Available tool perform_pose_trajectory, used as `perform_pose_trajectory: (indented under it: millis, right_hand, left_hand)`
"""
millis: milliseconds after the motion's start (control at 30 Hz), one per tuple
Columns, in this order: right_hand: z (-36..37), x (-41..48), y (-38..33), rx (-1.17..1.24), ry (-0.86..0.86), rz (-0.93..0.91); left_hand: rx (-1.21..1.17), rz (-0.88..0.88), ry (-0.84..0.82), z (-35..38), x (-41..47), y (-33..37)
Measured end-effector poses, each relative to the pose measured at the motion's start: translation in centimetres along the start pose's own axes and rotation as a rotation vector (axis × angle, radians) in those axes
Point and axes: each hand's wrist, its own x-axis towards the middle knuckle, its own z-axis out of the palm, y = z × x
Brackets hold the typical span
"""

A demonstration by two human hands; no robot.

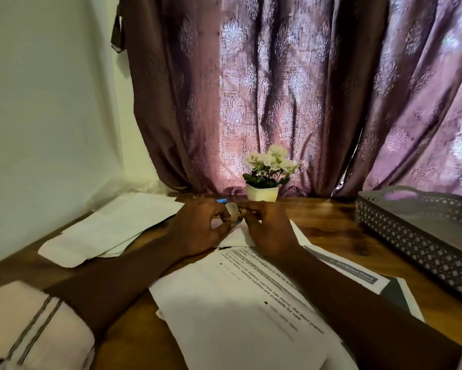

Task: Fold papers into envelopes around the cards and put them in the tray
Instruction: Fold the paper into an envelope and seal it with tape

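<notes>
My left hand [197,227] and my right hand [268,229] meet at the middle of the wooden table. Between their fingertips they pinch a small translucent piece [232,208]; I cannot tell what it is. Under both hands lies a folded white paper [236,237], mostly hidden by them. No card shows. The grey perforated tray [411,236] stands at the right edge, and its visible floor looks bare. Printed sheets [240,303] lie near me, partly under my forearms.
A loose pile of white papers [112,225] covers the table's left side. A small blue object [221,201] peeks out behind my left hand. A white pot of flowers [263,192] stands at the back before the purple curtain. A folded cloth [24,329] lies at the near left.
</notes>
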Motion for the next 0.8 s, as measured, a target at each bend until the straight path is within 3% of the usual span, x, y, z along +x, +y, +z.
perform_pose_trajectory:
  millis: [167,267,400,600,800]
  right_hand:
    - [-1.0,0.2,0.1,0.133,0.195,0.187]
    - [-1.5,0.5,0.4,0.231,0.265,0.363]
    - [-1.1,0.7,1.3,0.347,0.249,0.459]
    - [-1.4,0.3,0.8,0.39,0.157,0.44]
    - [-1.5,0.9,2.0,0.577,0.1,0.467]
  left_hand:
    - [-0.009,0.009,-0.057,-0.2,0.2,0.1]
    - [-0.032,-0.129,-0.037,-0.2,0.1,0.0]
    - [0.111,-0.325,0.012,-0.4,0.7,-0.5]
    - [0.326,-0.499,-0.296,-0.9,6.0,-2.0]
    - [0.471,-0.589,-0.367,1.8,6.5,-2.5]
